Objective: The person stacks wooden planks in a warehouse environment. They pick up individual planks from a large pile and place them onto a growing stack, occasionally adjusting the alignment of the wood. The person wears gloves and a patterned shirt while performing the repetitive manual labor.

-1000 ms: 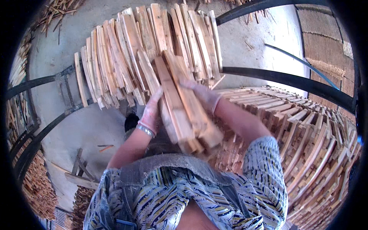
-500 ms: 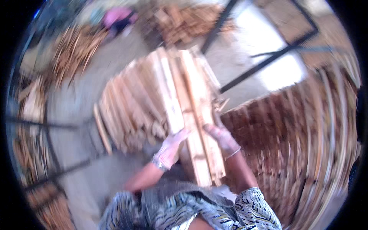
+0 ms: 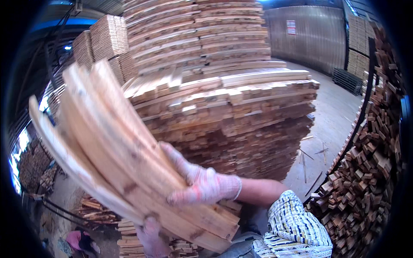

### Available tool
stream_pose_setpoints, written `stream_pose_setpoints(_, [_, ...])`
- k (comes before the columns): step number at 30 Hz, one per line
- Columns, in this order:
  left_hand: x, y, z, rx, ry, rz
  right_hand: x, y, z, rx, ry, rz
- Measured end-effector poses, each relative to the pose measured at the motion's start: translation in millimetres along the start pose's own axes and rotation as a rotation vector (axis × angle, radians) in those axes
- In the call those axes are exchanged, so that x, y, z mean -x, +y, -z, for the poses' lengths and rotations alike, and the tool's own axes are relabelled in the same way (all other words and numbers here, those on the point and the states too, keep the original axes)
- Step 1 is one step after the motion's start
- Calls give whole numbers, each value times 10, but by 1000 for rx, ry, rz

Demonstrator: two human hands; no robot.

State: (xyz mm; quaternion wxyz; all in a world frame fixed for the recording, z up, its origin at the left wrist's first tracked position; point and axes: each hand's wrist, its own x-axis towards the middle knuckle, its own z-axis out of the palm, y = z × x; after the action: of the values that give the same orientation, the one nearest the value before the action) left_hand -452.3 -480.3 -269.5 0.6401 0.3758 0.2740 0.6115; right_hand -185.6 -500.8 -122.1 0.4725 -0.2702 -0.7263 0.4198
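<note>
While both gloved hands clamp the slat bundle [image 3: 120,167] at chest height, right hand [image 3: 200,185] on top, left hand [image 3: 152,234] under near end: stiff, rough, prob heavy-ish, loose slats may slide; grip w/ both near the middle.

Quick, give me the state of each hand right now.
Left hand: gloved, under the bundle of long pale wooden slats, supporting it; grip cannot be told.
Right hand: gloved, closed over the top of the same bundle.
</note>
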Motion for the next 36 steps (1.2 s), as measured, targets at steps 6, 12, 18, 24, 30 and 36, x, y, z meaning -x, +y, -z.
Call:
stream_pose_setpoints(6, [-436, 250, -2583, -127, -450, -97, 440, -877, 1293, 146, 438, -24])
stream_pose_setpoints(12, [-1082, 4, -4550, 99, -870, 109, 648, -1487, 2914, -5, 456, -50])
stream_pose_setpoints(18, [-2034, -474, -5779, -37, -841, 258, 490, -1650, 4504, -178, 363, -342])
stream_pose_setpoints(24, [-2791, -981, -6146, -288, -737, 422, 606, -961, 6004, 312, 323, -237])
stream_pose_setpoints(30, [-2745, -876, -6221, -443, -778, 238, 919, -861, 6148, 46, 472, -277])
stream_pose_setpoints(36, [-3301, -332, -5905, -559, -721, 193, 965, -1246, 5539, 141, 543, -391])
